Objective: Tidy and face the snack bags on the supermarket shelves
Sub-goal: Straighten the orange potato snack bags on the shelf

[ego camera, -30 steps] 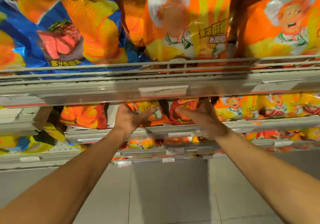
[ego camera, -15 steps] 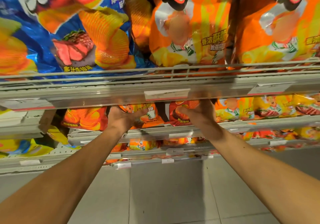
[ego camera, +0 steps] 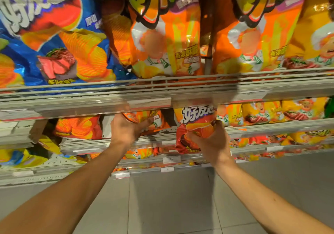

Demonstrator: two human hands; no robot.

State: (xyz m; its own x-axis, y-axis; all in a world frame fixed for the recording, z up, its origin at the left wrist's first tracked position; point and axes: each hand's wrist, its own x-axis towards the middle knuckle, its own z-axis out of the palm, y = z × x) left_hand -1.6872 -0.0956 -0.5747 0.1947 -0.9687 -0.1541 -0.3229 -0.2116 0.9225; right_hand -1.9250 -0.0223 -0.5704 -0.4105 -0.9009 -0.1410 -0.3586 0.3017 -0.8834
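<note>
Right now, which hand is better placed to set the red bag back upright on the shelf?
Right. The right hand already grips the red bag, held out in front of the shelf. The left hand is busy holding an orange bag.

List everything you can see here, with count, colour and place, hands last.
blue chip bag: one, blue with orange chips, top shelf left.
big orange bags: two fully visible, orange and yellow, top shelf centre and right.
red bag: one, red and orange, pulled forward off the second shelf.
small orange bag: one, orange, second shelf centre.
yellow bags: several, second shelf right.
shelf rails: grey, stacked tiers.
floor: grey tiles, below.
left hand: grips small orange bag.
right hand: grips red bag.
</note>
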